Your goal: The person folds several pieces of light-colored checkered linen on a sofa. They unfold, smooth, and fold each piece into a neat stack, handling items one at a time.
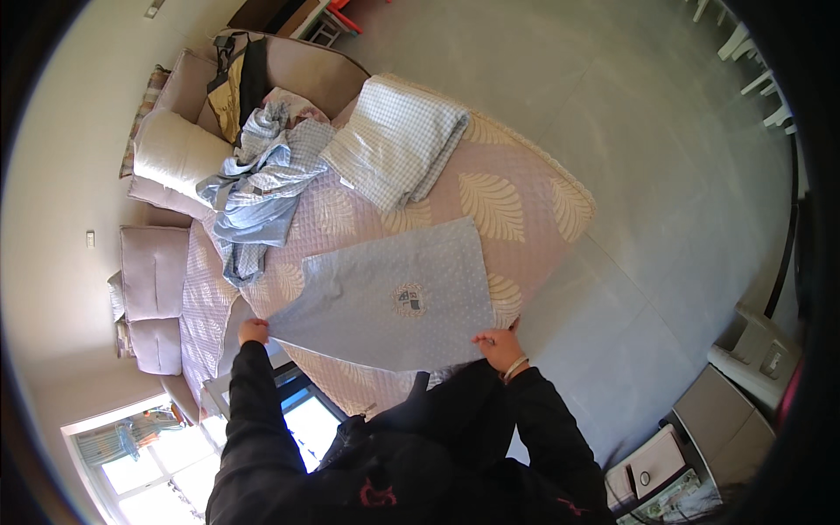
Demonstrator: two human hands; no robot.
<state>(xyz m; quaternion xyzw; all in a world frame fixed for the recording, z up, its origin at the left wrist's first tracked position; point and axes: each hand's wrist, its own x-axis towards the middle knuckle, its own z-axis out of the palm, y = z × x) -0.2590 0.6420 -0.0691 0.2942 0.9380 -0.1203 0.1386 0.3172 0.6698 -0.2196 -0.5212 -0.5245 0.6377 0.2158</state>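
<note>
A light blue dotted cloth (367, 308), possibly a pillowcase, lies spread before me on a quilted sofa cover (433, 230) with cream leaf patterns. An embroidered crest (409, 300) faces up on it. My left hand (254, 331) pinches its near left corner and pulls it taut, slightly raised. At the near right corner, my right hand (500, 349) has its fingers closed on the fabric. Beyond the cloth sits a neatly folded checked bed linen (403, 134). To its left a crumpled blue and checked fabric (269, 177) lies in a heap.
A white pillow (177, 152) and a black and gold bag (237, 88) rest against the sofa back (302, 65). Grey tiled floor (650, 216) runs along the right. A plastic stool (755, 357) and a cabinet (722, 420) stand at lower right.
</note>
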